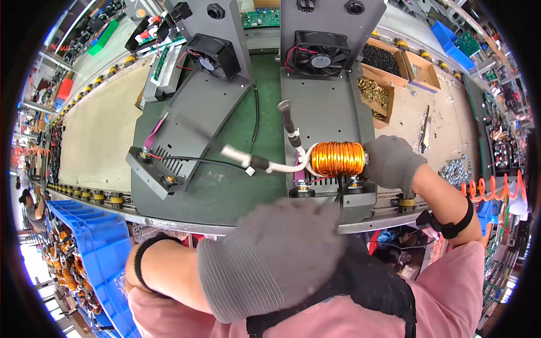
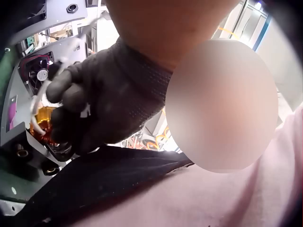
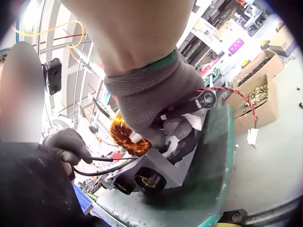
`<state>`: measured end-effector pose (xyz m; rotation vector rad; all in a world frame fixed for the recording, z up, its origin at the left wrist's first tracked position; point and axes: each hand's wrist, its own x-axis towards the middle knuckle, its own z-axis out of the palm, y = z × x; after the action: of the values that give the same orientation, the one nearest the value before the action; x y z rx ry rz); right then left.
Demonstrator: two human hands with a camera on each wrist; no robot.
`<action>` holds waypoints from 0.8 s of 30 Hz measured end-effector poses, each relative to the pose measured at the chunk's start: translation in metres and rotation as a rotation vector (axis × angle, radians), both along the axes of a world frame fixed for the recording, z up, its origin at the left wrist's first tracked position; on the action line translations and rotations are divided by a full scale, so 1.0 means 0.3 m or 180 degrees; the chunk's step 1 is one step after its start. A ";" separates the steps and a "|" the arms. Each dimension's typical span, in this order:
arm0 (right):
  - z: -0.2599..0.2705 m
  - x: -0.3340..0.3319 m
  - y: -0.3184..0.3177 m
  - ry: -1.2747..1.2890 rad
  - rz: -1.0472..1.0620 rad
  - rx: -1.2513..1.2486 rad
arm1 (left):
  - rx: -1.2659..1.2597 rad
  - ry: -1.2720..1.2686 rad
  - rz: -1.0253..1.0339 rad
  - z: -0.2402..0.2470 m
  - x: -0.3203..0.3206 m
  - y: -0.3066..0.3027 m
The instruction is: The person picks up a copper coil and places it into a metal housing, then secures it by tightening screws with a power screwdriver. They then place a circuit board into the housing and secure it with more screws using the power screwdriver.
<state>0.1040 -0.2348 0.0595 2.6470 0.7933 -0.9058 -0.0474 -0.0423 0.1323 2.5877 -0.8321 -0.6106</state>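
Observation:
A copper-wound coil (image 1: 338,159) lies over the front end of the right-hand grey metal chassis (image 1: 315,107). My gloved right hand (image 1: 391,161) grips the coil's right end, its fingertips partly hidden. White leads with black sleeves (image 1: 259,163) run from the coil's left side, one pointing up and the other blurred leftward. My gloved left hand (image 1: 287,242) is blurred in front of the chassis. In the right wrist view that left hand (image 3: 71,144) pinches thin black wires (image 3: 102,159) just below the coil (image 3: 127,137). Two round black terminals (image 3: 150,179) sit on the chassis front.
A second grey chassis (image 1: 208,107) with a fan (image 1: 211,59) stands to the left on the green board (image 1: 236,197). Cardboard boxes of brass parts (image 1: 373,93) and black screws (image 1: 383,59) stand right. A blue crate (image 1: 93,231) stands front left; loose hardware (image 1: 455,170) lies right.

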 end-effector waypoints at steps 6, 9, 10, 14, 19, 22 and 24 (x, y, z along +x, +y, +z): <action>0.040 0.001 -0.046 0.0278 0.0071 0.0497 | -0.0365 -0.1047 0.0769 -0.241 0.274 -0.045; 0.006 0.117 -0.233 0.1671 -0.0381 0.2861 | -0.0325 -0.0601 0.0770 -0.285 0.290 -0.052; 0.001 0.150 -0.279 0.0926 -0.0483 0.3267 | -0.0513 -0.0767 0.0802 -0.295 0.280 -0.051; -0.071 0.122 -0.371 0.0070 0.0517 0.2013 | -0.0259 -0.0507 0.0768 -0.275 0.291 -0.044; -0.109 0.039 -0.315 0.1677 -0.0967 0.4258 | -0.0270 -0.0778 0.0624 -0.280 0.296 -0.057; -0.201 0.066 -0.233 0.2049 -0.1213 0.4874 | -0.0030 -0.0943 0.0478 -0.279 0.297 -0.056; -0.300 0.050 -0.184 0.2814 -0.1659 0.5433 | -0.0060 -0.0882 0.0438 -0.276 0.305 -0.061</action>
<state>0.1190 -0.2901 -0.0306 3.8526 1.5920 -2.4888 0.0441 -0.0604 0.0495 2.7220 -0.7276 -0.2062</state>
